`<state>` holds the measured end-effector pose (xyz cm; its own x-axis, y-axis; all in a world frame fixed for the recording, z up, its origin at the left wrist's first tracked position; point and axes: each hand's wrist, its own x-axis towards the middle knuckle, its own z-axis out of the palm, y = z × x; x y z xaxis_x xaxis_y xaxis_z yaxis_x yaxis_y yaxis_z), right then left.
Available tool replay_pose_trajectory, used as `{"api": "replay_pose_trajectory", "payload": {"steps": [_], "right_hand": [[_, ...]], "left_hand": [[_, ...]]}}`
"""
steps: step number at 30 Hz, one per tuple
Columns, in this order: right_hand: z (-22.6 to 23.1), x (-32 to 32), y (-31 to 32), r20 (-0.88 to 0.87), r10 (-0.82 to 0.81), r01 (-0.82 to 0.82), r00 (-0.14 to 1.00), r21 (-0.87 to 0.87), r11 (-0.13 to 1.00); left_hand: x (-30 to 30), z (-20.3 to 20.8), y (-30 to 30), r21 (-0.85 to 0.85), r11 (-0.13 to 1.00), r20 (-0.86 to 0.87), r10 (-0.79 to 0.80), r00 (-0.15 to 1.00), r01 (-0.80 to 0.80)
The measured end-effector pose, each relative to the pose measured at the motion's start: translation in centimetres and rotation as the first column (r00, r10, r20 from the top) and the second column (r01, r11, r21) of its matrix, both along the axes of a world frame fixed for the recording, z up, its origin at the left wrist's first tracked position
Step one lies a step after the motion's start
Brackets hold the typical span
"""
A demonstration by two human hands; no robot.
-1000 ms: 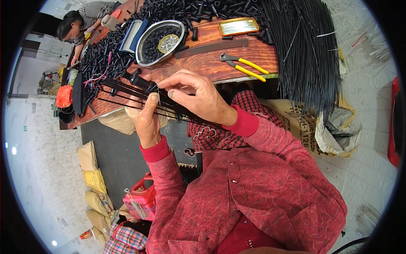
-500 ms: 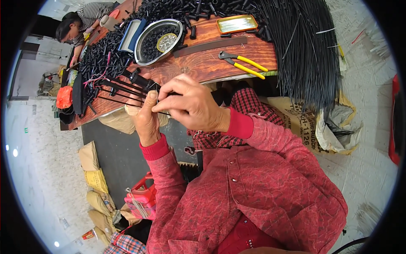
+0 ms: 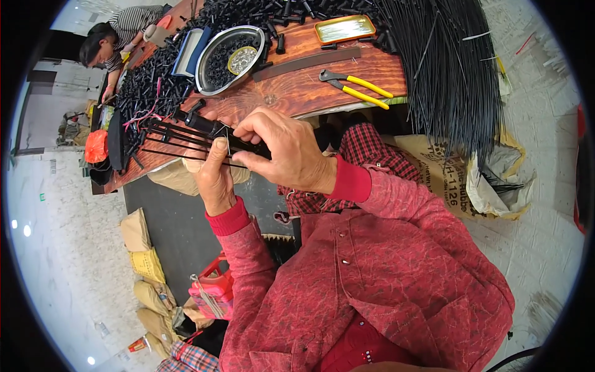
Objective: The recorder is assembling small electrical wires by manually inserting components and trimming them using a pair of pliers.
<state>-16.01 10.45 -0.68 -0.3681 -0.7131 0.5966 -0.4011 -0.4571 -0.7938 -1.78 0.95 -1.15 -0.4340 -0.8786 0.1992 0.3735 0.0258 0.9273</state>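
Note:
My left hand (image 3: pixel 214 177) is closed around several thin black rods (image 3: pixel 180 136) and a black tubular piece (image 3: pixel 201 121), which point out to the left over the table edge. A thin silvery pin or wire (image 3: pixel 227 141) stands beside my left thumb tip. Just right of it is my right hand (image 3: pixel 288 149), its thumb and index finger parted, with a dark part visible in the gap. The right hand's other fingers are partly hidden.
On the wooden table (image 3: pixel 297 93) lie yellow-handled pliers (image 3: pixel 356 88), a dark flat bar (image 3: pixel 310 64), a metal bowl (image 3: pixel 201 75) of small black parts, a tray of pins (image 3: pixel 345 30) and heaped black tubes (image 3: pixel 142 87). Long black strands (image 3: pixel 440 80) hang at right. A co-worker (image 3: pixel 127 31) sits far left.
My right thumb and index finger, pinched together at the pin before, have moved apart. The pin now shows more plainly beside my left thumb. The left hand keeps its hold.

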Motion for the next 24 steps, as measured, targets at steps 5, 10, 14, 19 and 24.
{"api": "replay_pose_trajectory", "payload": {"steps": [5, 10, 14, 19, 24], "right_hand": [[-0.9, -0.5, -0.4, -0.096, -0.076, 0.08, 0.992, 0.041, 0.996], [0.9, -0.9, -0.6, 0.005, 0.054, -0.054, 0.999, -0.002, 0.999], [0.2, -1.2, -1.3, 0.228, 0.249, -0.258, 0.941, 0.011, 0.966], [-2.6, -1.2, -1.3, 0.067, 0.173, -0.178, 0.983, 0.087, 0.98], [-2.9, -1.6, -2.3, -0.013, 0.153, -0.15, 0.988, 0.135, 0.98]], "left_hand": [[0.2, 0.4, -0.2, -0.051, 0.998, 0.006, -0.024, 1.0, 0.024], [0.4, 4.2, 0.3, -0.178, 0.981, -0.051, -0.088, 0.995, 0.078], [0.6, 4.9, -0.6, -0.188, 0.977, -0.073, -0.119, 0.99, 0.103], [0.6, 1.6, -1.4, -0.102, 0.985, -0.049, -0.142, 0.989, 0.136], [0.1, 1.9, -1.5, -0.069, 0.994, 0.019, -0.081, 0.997, 0.082]]}}
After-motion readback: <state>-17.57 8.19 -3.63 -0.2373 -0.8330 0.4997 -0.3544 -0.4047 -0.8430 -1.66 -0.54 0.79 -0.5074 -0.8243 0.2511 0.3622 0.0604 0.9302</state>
